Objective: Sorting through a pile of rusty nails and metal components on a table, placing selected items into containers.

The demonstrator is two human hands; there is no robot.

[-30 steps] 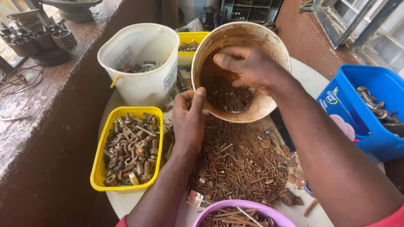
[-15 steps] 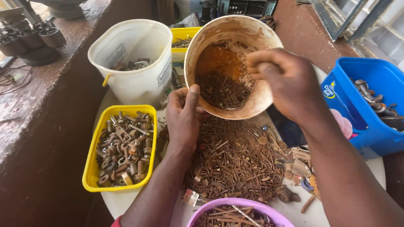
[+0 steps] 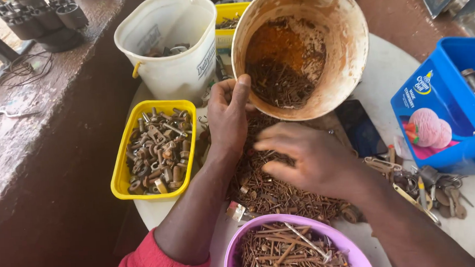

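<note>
Right hand point(image 3: 309, 159) dropped onto loose rusty nails point(image 3: 276, 194), bucket point(image 3: 346, 46) rust-stained

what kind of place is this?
Likely a home or small workshop sorting spot, maybe by a window. A round white table holds a pile of rusty nails, a yellow tray of bolts and reused tubs; the left hand tips a rusty bucket.

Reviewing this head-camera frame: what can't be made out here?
- Right hand: motion-blurred; whether it grips any nails is unclear.
- Purple bowl: cut off by bottom edge.
- Blue tub: contents cut by right edge.
- Yellow tray behind: mostly hidden by the tilted bucket in the left hand.
</note>
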